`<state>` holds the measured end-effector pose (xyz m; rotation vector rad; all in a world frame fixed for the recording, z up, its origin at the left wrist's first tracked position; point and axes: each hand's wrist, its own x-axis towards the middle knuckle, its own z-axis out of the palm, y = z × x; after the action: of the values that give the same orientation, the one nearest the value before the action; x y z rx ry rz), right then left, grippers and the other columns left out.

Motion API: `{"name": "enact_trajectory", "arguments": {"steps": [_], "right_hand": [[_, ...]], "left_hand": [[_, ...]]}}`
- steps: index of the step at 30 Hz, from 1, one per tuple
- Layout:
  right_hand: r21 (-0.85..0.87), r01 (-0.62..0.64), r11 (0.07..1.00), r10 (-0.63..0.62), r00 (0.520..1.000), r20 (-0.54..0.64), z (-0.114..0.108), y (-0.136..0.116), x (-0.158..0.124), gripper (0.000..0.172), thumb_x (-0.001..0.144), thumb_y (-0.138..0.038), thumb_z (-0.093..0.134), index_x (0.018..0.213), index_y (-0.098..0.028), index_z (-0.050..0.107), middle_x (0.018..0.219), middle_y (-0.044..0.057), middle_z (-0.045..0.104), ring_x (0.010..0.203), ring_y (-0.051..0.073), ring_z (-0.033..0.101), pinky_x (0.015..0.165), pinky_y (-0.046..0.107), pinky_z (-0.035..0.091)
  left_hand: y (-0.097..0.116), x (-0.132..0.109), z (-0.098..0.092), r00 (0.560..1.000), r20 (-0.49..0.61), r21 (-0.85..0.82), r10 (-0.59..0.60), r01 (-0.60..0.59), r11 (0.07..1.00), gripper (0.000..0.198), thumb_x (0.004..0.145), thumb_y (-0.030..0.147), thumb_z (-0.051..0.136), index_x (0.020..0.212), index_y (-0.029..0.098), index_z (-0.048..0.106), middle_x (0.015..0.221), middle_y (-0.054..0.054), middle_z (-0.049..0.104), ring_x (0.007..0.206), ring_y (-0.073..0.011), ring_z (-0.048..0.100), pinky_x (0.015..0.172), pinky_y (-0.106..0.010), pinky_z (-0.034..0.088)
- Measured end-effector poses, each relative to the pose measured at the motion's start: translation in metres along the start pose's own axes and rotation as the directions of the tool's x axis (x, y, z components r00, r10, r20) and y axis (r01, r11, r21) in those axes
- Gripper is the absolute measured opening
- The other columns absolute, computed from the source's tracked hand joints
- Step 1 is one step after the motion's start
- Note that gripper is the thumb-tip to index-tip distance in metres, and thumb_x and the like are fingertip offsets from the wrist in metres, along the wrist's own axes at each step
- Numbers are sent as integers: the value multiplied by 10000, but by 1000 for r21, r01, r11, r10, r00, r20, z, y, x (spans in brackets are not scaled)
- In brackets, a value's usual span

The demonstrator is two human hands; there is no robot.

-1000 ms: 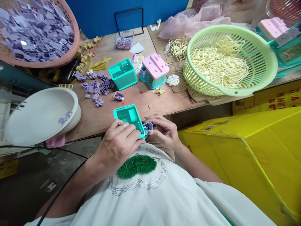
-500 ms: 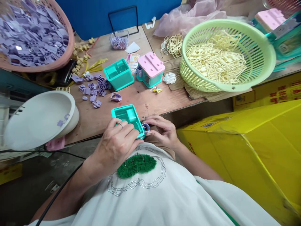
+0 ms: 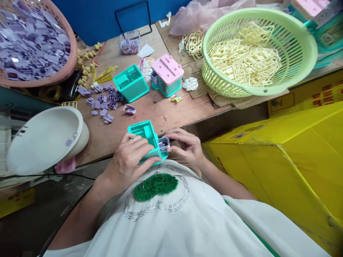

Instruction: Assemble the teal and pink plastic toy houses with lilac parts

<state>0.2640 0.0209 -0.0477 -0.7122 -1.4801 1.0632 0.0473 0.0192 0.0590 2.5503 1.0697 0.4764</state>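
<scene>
Yellow carton point(image 3: 270, 157) at lower right, pink plastic bag point(image 3: 200, 17) (crumpled), blue panel point(image 3: 93, 18) behind.

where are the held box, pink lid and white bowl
Held box point(image 3: 153, 153): head view, near outer wall.
Pink lid point(image 3: 167, 70): head view, top face.
White bowl point(image 3: 45, 139): head view, inner surface.

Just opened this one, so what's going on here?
A person's left hand holds an open teal box at the near edge of the bench. The right hand has thumb and fingers at a purple piece at the box's side. Beyond sit another teal box, a pink-lidded box and loose purple parts.
</scene>
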Motion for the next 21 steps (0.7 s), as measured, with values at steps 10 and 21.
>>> {"name": "enact_trajectory", "arguments": {"steps": [10, 21], "right_hand": [[-44, 68, 997, -68, 998, 5, 1, -17, 2, 287, 936, -347, 774, 1158, -165, 773, 1064, 117, 757, 985, 209, 720, 878, 344, 596], [-222, 190, 956, -177, 981, 77, 3, -26, 5, 263, 990, -296, 687, 1200, -139, 710, 1068, 150, 725, 1022, 240, 690, 881, 396, 598]], "left_hand": [[-17, -14, 12, 987, -133, -278, -89, 49, 959, 184, 942, 304, 748, 827, 195, 655, 726, 22, 592, 708, -154, 530, 778, -352, 452], [-17, -19, 19, 984, -172, -220, -46, 7, 975, 213, 938, 338, 757, 809, 217, 637, 694, 36, 568, 677, -149, 489, 747, -362, 403]]}}
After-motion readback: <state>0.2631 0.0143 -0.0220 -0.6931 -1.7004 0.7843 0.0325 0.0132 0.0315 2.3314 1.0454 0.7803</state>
